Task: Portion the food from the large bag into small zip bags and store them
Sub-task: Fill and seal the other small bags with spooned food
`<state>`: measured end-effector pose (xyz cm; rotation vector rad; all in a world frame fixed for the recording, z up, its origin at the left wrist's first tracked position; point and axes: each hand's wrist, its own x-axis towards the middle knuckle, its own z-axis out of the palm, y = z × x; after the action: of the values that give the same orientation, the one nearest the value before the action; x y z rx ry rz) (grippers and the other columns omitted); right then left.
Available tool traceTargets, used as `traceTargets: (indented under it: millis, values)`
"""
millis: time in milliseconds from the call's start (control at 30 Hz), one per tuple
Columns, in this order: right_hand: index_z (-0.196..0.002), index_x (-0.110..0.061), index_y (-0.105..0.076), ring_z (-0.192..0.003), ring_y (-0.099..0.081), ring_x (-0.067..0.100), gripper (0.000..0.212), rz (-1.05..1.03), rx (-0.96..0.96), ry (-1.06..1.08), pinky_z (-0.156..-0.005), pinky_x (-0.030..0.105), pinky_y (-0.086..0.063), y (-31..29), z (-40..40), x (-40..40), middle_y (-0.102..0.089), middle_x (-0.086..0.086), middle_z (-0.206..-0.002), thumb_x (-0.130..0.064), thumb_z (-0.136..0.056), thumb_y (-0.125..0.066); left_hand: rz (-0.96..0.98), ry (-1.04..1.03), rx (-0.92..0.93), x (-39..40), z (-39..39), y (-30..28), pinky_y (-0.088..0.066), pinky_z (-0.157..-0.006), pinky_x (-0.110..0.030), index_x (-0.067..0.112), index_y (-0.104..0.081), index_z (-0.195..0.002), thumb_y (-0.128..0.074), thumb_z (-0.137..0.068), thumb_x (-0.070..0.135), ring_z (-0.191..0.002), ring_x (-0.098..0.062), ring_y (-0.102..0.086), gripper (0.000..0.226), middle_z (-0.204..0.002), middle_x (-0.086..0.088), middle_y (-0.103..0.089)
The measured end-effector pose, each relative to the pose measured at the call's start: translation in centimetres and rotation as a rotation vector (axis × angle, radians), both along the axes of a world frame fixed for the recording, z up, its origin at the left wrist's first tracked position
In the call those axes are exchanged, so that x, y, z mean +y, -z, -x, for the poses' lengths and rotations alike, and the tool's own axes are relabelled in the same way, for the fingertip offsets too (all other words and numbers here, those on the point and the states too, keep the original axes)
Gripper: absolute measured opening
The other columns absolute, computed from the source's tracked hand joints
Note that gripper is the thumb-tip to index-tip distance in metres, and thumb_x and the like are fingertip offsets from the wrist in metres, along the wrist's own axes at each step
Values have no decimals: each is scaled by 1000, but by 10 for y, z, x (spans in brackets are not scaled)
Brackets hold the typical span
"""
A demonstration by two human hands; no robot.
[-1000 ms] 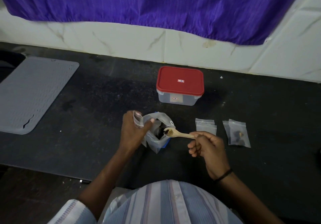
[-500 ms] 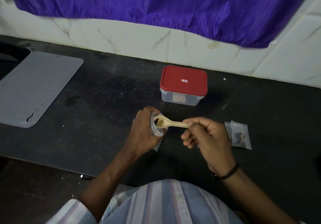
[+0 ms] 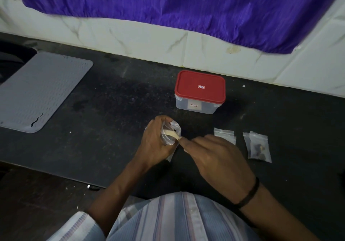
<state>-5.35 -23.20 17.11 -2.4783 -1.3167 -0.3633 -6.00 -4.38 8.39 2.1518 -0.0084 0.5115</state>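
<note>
My left hand (image 3: pixel 155 143) grips a small clear zip bag (image 3: pixel 170 135) with its mouth held open. My right hand (image 3: pixel 216 158) pinches the handle of a small wooden spoon (image 3: pixel 172 134), whose bowl end is inside that bag. The large bag is hidden behind my hands. An empty small zip bag (image 3: pixel 224 134) lies flat on the black counter to the right. Further right lies another small zip bag (image 3: pixel 258 147) with dark food pieces in it.
A clear plastic box with a red lid (image 3: pixel 200 92) stands shut behind my hands. A grey ribbed mat (image 3: pixel 37 91) lies at the far left. A purple cloth (image 3: pixel 168 1) hangs over the white tiled wall. The counter's front edge runs below my left forearm.
The spoon left the large bag with food on it, travelled left, and its bowl has gone into the small bag that my left hand holds up.
</note>
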Motion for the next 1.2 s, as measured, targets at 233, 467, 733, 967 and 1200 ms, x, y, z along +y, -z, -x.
traceTargets:
  millis: [233, 467, 733, 967, 1200]
  values:
    - [-107, -9, -71, -66, -65, 13, 24, -453, 187, 199, -57, 34, -53, 12, -5, -7, -71, 1, -76, -18, -95, -53, 83, -175, 85, 14, -4, 6, -52, -72, -32, 24, -53, -101, -68, -74, 41, -85, -11, -61, 35, -93, 13, -60]
    - [-103, -22, -69, -64, -66, 16, 26, -179, 383, 326, -56, 37, -55, 45, -32, 19, -71, -1, -75, -33, -93, -48, 361, -383, 446, 32, -13, 18, -58, -82, -45, 28, -49, -107, -75, -84, 31, -99, -17, -62, 34, -107, 2, -59]
    - [-90, -18, -62, -77, -64, 28, 22, 187, 428, 403, -64, 38, -51, 48, -42, 42, -66, 7, -83, -32, -95, -46, 392, -412, 693, 16, -23, 24, -57, -83, -44, 18, -43, -114, -77, -78, 23, -94, -21, -61, 50, -103, -3, -58]
    - [-90, -14, -64, -78, -62, 26, 23, 262, 455, 441, -59, 31, -41, 51, -43, 31, -64, 8, -85, -29, -95, -46, 230, -412, 551, -1, -25, 23, -55, -73, -39, 18, -41, -110, -68, -86, 22, -86, -23, -63, 36, -88, 4, -56]
    - [-95, -20, -62, -80, -62, 17, 19, 246, 597, 432, -75, 35, -55, 62, -43, 22, -61, 1, -84, -33, -97, -49, 193, -338, 304, -15, -24, 6, -46, -60, -21, 22, -39, -107, -67, -87, 21, -77, -8, -58, 34, -89, 8, -56]
